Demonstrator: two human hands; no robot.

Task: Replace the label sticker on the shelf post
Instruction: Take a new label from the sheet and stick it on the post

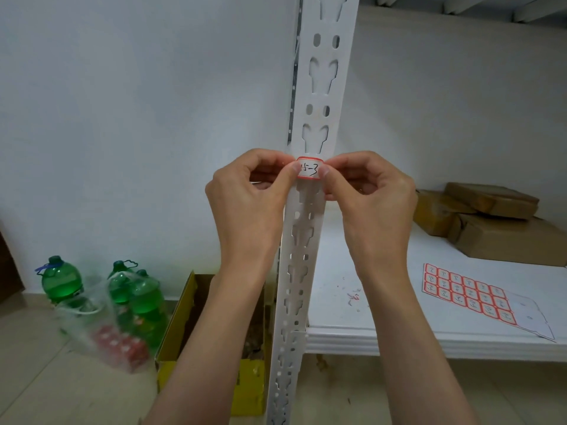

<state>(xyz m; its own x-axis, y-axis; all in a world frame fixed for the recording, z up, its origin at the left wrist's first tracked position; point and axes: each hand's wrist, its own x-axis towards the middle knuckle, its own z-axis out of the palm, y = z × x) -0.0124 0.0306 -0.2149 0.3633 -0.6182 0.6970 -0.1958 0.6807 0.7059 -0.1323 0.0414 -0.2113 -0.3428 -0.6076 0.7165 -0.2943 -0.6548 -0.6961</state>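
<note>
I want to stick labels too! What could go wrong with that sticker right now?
The label sticker could go on crooked, since the left hand and right hand pinch only its ends. The shelf post is full of holes, so part of the sticker may cover a slot and not stick well. Thumbs over the handwriting might smudge it.

We have a single view, from a wide-angle camera worn on the head. We look forward and slightly down, close to the white shelf post (310, 210), which runs through the middle of the frame from top to bottom. The left hand (248, 197) and right hand (372, 197) meet at frame centre. Wall (138, 102) fills the left, floor (36, 378) the lower left, and a shelf board (399, 302) the right; straight lines bow toward the frame edges
</note>
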